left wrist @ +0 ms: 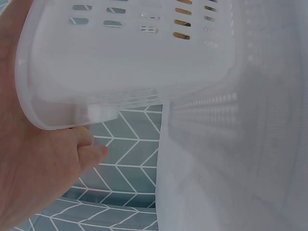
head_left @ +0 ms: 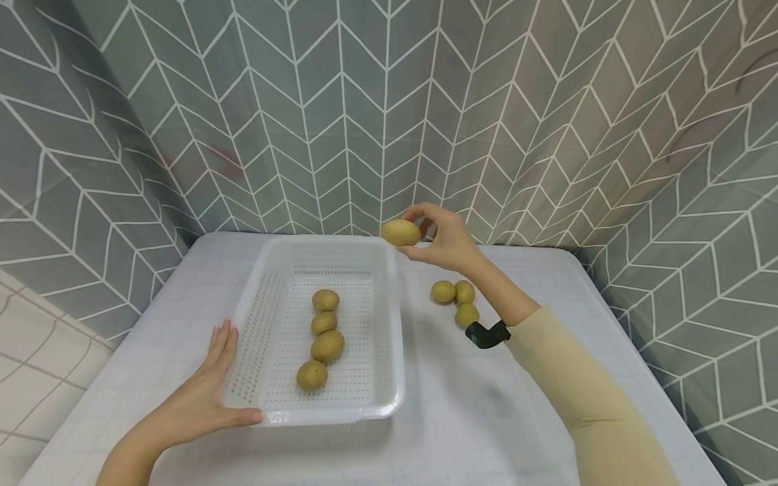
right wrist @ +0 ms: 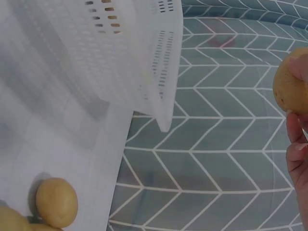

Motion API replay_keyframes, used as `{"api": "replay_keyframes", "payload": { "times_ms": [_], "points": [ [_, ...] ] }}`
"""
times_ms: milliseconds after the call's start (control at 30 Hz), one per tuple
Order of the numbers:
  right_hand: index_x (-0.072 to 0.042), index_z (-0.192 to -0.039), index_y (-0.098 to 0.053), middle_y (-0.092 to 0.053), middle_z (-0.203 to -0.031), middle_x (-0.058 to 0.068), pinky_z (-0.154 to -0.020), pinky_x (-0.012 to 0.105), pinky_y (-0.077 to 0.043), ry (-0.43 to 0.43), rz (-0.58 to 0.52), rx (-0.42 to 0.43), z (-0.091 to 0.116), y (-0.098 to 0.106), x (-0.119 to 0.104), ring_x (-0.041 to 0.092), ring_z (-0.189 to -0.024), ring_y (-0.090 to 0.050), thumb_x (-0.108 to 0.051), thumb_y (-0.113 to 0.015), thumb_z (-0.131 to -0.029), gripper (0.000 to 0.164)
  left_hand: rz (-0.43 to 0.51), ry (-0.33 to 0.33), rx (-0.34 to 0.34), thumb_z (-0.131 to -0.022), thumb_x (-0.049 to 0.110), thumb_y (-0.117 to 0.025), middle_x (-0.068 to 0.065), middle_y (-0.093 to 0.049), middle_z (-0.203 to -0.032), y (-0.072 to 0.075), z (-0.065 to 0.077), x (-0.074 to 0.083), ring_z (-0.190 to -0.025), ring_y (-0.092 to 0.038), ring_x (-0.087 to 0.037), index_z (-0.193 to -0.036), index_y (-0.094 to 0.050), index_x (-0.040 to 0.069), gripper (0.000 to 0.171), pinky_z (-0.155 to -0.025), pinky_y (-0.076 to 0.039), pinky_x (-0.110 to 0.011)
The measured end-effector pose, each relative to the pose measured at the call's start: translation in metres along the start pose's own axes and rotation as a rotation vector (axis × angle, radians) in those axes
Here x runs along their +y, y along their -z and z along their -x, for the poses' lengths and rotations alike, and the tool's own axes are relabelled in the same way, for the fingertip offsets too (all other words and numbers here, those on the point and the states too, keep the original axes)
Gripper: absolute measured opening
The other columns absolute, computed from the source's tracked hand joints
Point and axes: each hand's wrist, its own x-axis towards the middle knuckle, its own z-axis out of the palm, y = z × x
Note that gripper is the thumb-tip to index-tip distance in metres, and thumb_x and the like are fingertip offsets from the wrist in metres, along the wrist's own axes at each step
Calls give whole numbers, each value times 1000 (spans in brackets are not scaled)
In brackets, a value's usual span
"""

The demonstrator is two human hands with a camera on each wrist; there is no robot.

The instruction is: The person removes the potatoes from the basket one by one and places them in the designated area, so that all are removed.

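Observation:
My right hand point(head_left: 442, 237) pinches a yellow potato point(head_left: 400, 232) between thumb and fingers, raised near the back right corner of the white basket point(head_left: 398, 337). That potato point(right wrist: 291, 84) also shows at the right edge of the right wrist view. Several potatoes point(head_left: 327, 346) lie in a row along the basket floor. At the basket's left side, my left hand point(head_left: 209, 388) rests with straight fingers along the outer wall and the thumb on the front left rim. The left wrist view shows this hand point(left wrist: 43, 159) against the basket's perforated side point(left wrist: 130, 57).
Three more potatoes point(head_left: 464, 293) sit grouped on the white table point(head_left: 516, 418), right of the basket. A grey curtain point(head_left: 365, 121) with white chevron lines hangs behind the table and along both sides. A dark band point(head_left: 487, 335) is on the right wrist.

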Motion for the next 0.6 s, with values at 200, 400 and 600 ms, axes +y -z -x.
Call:
{"api": "replay_keyframes", "payload": {
  "times_ms": [200, 400, 600],
  "points": [
    [-5, -107, -62, -65, -102, 5, -62, 40, -49, -42, -18, -16, 9, 11, 8, 17, -77, -59, -9, -84, -69, 44, -3, -5, 2, -65, 38, -87, -18, 24, -155, 0, -1, 0, -141, 21, -39, -149, 9, -6, 135, -100, -10, -74],
    [-6, -106, -62, -66, -100, 3, -59, 36, -46, -54, 19, 7, 18, 22, 14, 16, -76, -58, -9, -85, -68, 44, -6, -4, -3, -66, 38, -86, -18, 23, -155, -1, -1, -1, -141, 22, -37, -150, 10, -4, 135, -101, -9, -73],
    [-7, -105, -63, -66, -98, 2, -59, 33, -44, -71, 49, 24, 29, 32, 22, 14, -75, -57, -9, -86, -67, 44, -8, -6, 1, -66, 37, -86, -18, 24, -155, -2, -1, -2, -141, 24, -35, -150, 11, -3, 135, -102, -6, -72]
  ]
}}
